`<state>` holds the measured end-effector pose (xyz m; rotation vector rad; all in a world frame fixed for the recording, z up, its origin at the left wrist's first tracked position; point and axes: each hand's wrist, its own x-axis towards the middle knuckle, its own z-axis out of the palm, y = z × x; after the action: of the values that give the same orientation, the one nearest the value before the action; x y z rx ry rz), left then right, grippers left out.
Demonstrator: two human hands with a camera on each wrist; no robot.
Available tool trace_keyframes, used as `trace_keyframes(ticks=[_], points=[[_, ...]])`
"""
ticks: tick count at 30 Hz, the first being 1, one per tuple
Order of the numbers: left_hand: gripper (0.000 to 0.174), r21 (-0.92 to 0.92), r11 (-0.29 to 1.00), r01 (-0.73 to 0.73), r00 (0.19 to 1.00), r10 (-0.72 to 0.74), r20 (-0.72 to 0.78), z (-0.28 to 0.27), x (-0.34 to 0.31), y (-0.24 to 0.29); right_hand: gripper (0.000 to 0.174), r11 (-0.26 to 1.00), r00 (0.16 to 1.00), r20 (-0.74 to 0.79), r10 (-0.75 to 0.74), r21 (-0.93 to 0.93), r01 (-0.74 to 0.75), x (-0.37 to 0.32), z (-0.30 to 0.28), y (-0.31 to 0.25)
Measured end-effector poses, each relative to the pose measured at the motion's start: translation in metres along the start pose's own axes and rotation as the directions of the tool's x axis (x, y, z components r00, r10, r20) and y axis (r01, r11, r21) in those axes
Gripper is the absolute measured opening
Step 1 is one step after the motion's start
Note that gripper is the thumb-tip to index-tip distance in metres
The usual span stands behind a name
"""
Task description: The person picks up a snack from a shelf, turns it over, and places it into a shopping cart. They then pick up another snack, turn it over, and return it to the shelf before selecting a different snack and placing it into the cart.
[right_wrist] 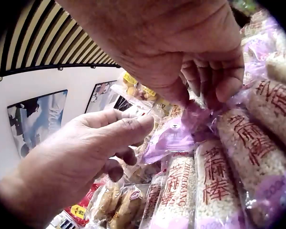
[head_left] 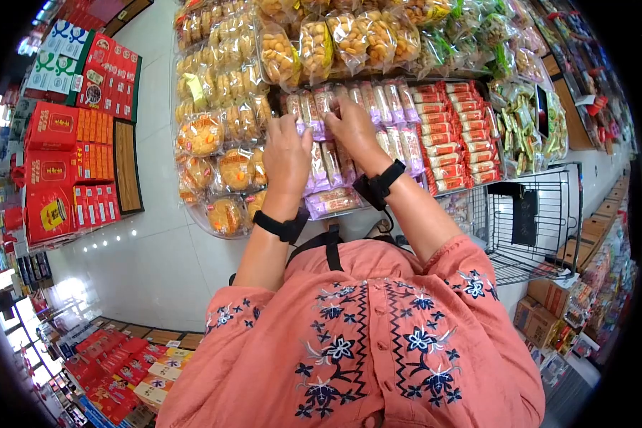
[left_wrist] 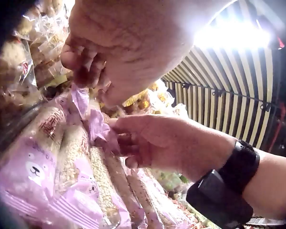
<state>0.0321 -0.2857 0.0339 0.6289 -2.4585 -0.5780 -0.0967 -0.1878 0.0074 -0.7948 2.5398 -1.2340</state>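
Observation:
My right hand [head_left: 355, 132] pinches the purple end of a wrapped sesame stick [right_wrist: 174, 138] between thumb and fingertips. In the left wrist view that right hand [left_wrist: 169, 143] comes in from the right, fingers bent at the crinkled wrapper. My left hand [head_left: 289, 160] hovers just left of it over the same pile. Seen from the right wrist, the left hand [right_wrist: 86, 152] has its thumb and index finger beside the purple wrapper, nothing visible between them. Several more sesame sticks [right_wrist: 214, 176] with red lettering lie in rows below. A bear face marks one purple wrapper [left_wrist: 35, 171].
Round bagged cookies [head_left: 237, 167] lie left of the pile, and red-wrapped snack bars [head_left: 446, 135] lie right. Bags of nut-like snacks [head_left: 349, 39] stand behind. A wire shopping cart [head_left: 535, 242] is at the right. Red gift boxes [head_left: 53, 164] are stacked across the aisle at left.

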Motion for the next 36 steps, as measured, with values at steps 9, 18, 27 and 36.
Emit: trace_keyframes(ticks=[9,18,27,36], points=[[0.046,-0.053,0.999,-0.011,0.997,0.015,0.079,0.008,0.0,-0.011,0.032,0.996,0.997,-0.041,-0.071,-0.059,0.068,-0.004,0.001,0.001],[0.044,-0.053,0.998,-0.028,0.993,0.034,0.112,0.006,0.003,-0.012,0.028,0.994,0.993,-0.062,-0.101,-0.04,0.098,-0.002,0.009,0.01],[0.046,-0.046,0.998,-0.047,0.996,0.05,0.071,-0.004,0.001,-0.012,0.025,0.984,0.985,-0.125,-0.122,0.117,0.137,-0.019,-0.028,0.015],[0.024,-0.542,0.822,0.175,0.92,0.059,0.387,-0.021,-0.02,0.073,0.024,0.823,0.987,0.155,0.05,0.553,-0.128,-0.09,-0.111,0.06]])
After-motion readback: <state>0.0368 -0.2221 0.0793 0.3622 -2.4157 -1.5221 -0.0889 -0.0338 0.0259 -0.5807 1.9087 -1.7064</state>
